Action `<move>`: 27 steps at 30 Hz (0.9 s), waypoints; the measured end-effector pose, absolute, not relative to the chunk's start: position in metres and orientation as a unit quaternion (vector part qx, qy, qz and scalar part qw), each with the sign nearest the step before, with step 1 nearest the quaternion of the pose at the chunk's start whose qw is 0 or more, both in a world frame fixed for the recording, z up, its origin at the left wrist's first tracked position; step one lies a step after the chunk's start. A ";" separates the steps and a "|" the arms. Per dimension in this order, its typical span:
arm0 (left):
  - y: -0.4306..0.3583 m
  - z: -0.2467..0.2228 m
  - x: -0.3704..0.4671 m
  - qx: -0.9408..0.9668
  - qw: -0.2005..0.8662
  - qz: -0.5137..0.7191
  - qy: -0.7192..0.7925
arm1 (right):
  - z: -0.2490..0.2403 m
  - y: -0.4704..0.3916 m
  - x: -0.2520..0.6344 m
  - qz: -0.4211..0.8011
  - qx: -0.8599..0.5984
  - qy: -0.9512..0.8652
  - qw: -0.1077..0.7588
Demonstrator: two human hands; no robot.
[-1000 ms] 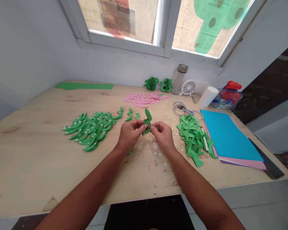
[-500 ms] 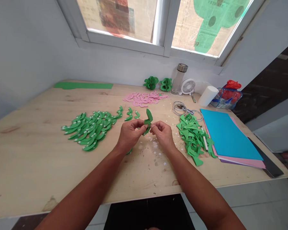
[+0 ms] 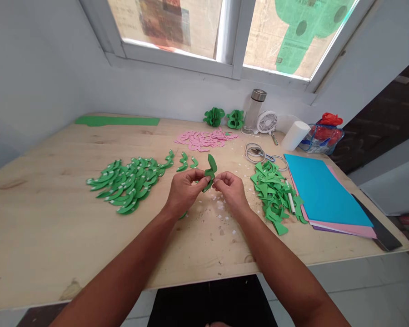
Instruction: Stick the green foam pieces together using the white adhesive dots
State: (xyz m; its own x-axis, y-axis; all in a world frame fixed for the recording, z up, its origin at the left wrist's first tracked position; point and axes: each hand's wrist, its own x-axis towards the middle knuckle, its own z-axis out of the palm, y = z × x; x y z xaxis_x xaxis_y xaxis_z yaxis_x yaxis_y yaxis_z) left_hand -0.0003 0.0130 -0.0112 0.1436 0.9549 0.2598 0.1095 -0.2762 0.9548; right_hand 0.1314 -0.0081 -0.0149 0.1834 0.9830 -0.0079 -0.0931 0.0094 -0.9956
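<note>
Gripping: both hands meet above the middle of the desk (image 3: 54, 236), pinching one green curved cut-out (image 3: 210, 173) between them.
Left hand (image 3: 184, 191): closed — thumb and fingers clamp the lower left part of the cut-out.
Right hand (image 3: 231, 190): closed — fingertips pinch at the cut-out's lower right edge; whether they also hold a small white tab cannot be told at this size.
Cut-out position: raised off the desk, upper end pointing toward the far edge.
Finished row (image 3: 127, 185): green curved pieces with white tabs, fanned out left of the hands.
Loose pile (image 3: 274, 193): green pieces heaped right of the hands, just beside the blue sheet (image 3: 322, 190).
Pink pieces (image 3: 204, 139): scattered toward the far edge.
White scraps (image 3: 221, 213): strewn on the desk below the hands.
Tape rings (image 3: 255, 153): beyond the loose pile.
</note>
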 end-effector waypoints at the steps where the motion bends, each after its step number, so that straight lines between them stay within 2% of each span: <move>1: 0.013 -0.011 0.000 0.623 0.428 0.497 0.426 | -0.014 -0.009 0.131 0.475 -0.520 -0.427 0.567; 7: 0.012 -0.009 0.001 0.582 0.476 0.507 0.421 | -0.015 -0.008 0.131 0.468 -0.521 -0.438 0.564; 11: 0.012 -0.006 0.001 0.535 0.518 0.508 0.434 | -0.019 -0.008 0.132 0.421 -0.532 -0.481 0.556; 14: 0.013 -0.005 0.001 0.516 0.538 0.499 0.443 | -0.020 -0.011 0.132 0.325 -0.554 -0.545 0.538; 20: 0.013 -0.004 0.001 0.484 0.561 0.500 0.448 | -0.016 -0.018 0.133 0.043 -0.544 -0.680 0.490; 27: 0.012 0.000 0.000 0.490 0.566 0.495 0.441 | -0.021 -0.014 0.135 -0.059 -0.523 -0.747 0.406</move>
State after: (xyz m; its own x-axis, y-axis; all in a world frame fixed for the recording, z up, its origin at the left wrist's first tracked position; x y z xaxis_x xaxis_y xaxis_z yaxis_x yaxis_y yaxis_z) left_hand -0.0004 0.0116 0.0001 0.1207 0.9926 -0.0149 -0.1281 0.0305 0.9913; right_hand 0.1350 -0.0143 -0.0211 -0.1225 0.7336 0.6685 0.8291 0.4458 -0.3374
